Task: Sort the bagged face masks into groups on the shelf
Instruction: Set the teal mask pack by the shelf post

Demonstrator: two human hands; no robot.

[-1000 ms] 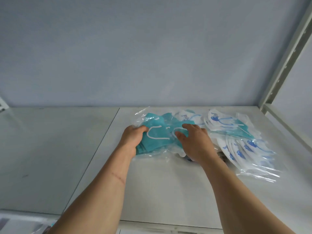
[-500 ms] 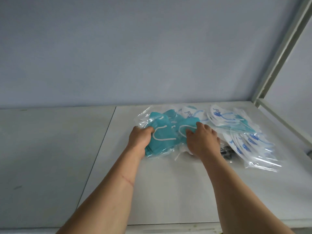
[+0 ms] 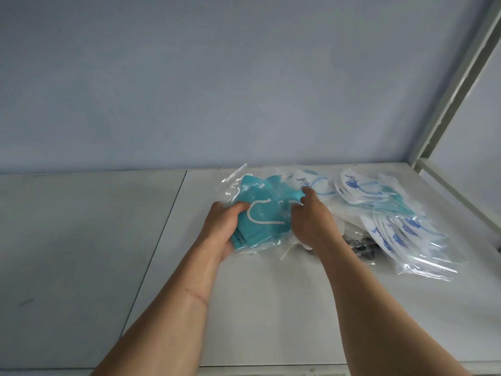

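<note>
A stack of teal face masks in clear bags (image 3: 261, 223) lies on the white shelf (image 3: 271, 308) near its middle. My left hand (image 3: 222, 229) grips the stack's left edge, thumb on top. My right hand (image 3: 311, 221) grips its right side, fingers curled over the top bag. To the right lies a spread pile of white masks with blue print in clear bags (image 3: 393, 226). A few teal bags (image 3: 390, 206) lie mixed into that pile.
The shelf's back wall (image 3: 244, 90) rises just behind the bags. A pale metal upright (image 3: 455, 85) and rail bound the right side. A seam (image 3: 160, 240) splits the shelf into two panels. A dark object (image 3: 360, 245) lies partly hidden under the white bags.
Both hands have gathered the teal stack closer together and lifted its near edge slightly. The left thumb now presses further over the top bag. The camera has tilted a little.
</note>
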